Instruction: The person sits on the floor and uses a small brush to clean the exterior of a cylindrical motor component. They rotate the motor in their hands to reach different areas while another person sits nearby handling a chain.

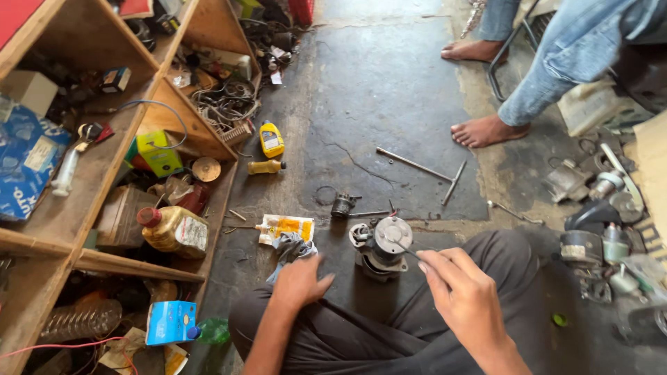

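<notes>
The hands work low over the floor, in front of the person's crossed legs. The left hand [300,281] rests with fingers loosely curled on a grey-blue rag [290,248] and grips nothing firmly; the rag lies just beside a yellow-and-white blister pack [286,228]. The right hand [464,300] is pinched closed on a thin metal tool [404,248], whose tip reaches the flat top of the starter motor [383,246]. The motor stands upright on the floor [389,90], between the knees and near the left hand. Risk one: the motor is not braced by either hand, so, in all likelihood, side pressure from the tool tips it or lets the tip skid off the smooth end cap. Risk two: a skidding tip travels toward the left hand, which sits close to the housing. Risk three: small parts lie loose on the floor, among them a dark cylindrical part [342,205] just beyond the motor and a long T-handle wrench [424,169] further back; any fastener freed here can roll among them and be lost. Risk four: a second person's bare foot [488,130] rests near the wrench, well apart from the motor, and a step could scatter these items.
</notes>
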